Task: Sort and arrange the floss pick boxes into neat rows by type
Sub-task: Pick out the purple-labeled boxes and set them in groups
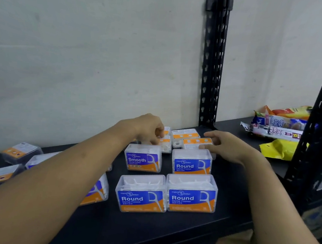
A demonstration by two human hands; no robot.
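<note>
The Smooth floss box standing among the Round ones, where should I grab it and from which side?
Grip the Smooth box by its two short side walls, coming down from above. It stands upright with open shelf on both sides, and the left hand is right behind it.

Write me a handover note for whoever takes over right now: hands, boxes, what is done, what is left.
Left hand: at the back boxes, fingers curled on the small orange-topped box; grip unclear.
Right hand: open, fingertips at the rear right box.
Boxes: on the black shelf, three Round boxes upright, labels forward: front left, front right, second row right. One Smooth box stands beside that one, mixed in.
Done: front Round pair lined up.
Left: move the Smooth box out, straighten the back boxes, sort the loose tilted boxes at far left.
</note>
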